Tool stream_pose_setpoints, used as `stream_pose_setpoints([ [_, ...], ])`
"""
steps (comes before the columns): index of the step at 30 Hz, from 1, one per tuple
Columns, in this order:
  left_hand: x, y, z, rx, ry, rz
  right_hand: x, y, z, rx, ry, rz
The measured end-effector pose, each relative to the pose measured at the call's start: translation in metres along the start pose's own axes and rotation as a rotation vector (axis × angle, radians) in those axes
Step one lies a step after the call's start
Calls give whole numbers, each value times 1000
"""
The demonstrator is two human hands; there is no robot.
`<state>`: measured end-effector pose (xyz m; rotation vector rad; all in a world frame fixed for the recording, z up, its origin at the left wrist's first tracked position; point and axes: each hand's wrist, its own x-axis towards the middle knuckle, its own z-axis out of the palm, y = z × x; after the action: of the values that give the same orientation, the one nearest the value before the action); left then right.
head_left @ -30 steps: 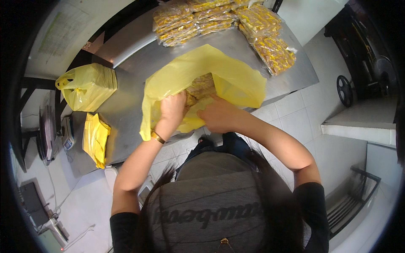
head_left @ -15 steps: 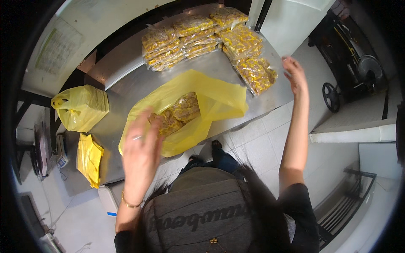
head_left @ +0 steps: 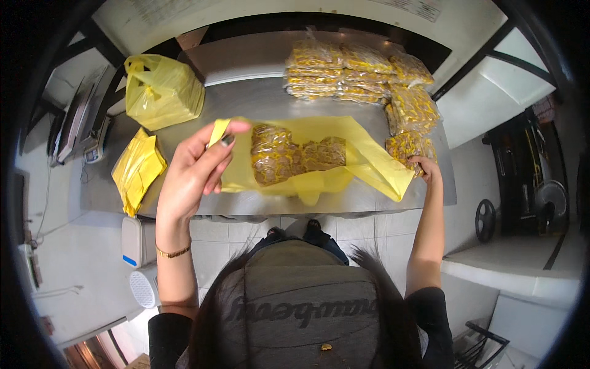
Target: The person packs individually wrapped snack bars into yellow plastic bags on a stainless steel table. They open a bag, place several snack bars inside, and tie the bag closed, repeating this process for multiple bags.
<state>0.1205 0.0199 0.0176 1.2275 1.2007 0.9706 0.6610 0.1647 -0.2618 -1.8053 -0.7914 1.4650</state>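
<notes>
An open yellow plastic bag [head_left: 369, 178] stretches across the near middle of the steel table. My left hand [head_left: 200, 163] is closed on a loop at its left rim. Inside the bag lie clear packets [head_left: 273, 155] of brown and yellow food pieces, tilted against each other. At the table's right, my right hand [head_left: 427, 171] has its fingers curled on the near end of a similar clear packet [head_left: 409, 146]. The bag's right corner hangs beside those fingers. Part of that packet is hidden by the hand and the bag.
Several stacked packets [head_left: 341, 71] stand at the back right of the steel table [head_left: 239, 98]. A tied, filled yellow bag [head_left: 163, 92] sits at the back left, with folded yellow bags [head_left: 140, 171] in front. Beyond the right side stands a dark machine with a handwheel [head_left: 485, 220].
My left hand has taken hold of the bag's left rim and raised it. My right hand has come to the near right packet. The view has turned, shifting the table.
</notes>
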Motion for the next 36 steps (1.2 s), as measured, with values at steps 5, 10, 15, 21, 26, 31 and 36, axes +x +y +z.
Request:
stream_pose_setpoints([
  [5, 2, 5, 6, -30, -88, 48, -35, -13, -12, 225, -140, -15],
  [10, 8, 5, 3, -21, -19, 55, -150, -43, -19, 619, -53, -444],
  [15, 20, 4, 4, -1, -83, 75, -258, -137, 47, 511, -486, -528],
  [21, 11, 4, 1, -10, -82, 61, -233, -128, 225, 390, -606, -41],
  [26, 10, 2, -4, 6, -92, 59, -191, -80, 339, 423, -523, -249],
  [31, 12, 3, -4, -78, -64, 69, -186, -40, 351, -328, -51, -809],
  [36, 17, 3, -2, -45, -28, 89, -221, -80, 303, -693, -113, -1098],
])
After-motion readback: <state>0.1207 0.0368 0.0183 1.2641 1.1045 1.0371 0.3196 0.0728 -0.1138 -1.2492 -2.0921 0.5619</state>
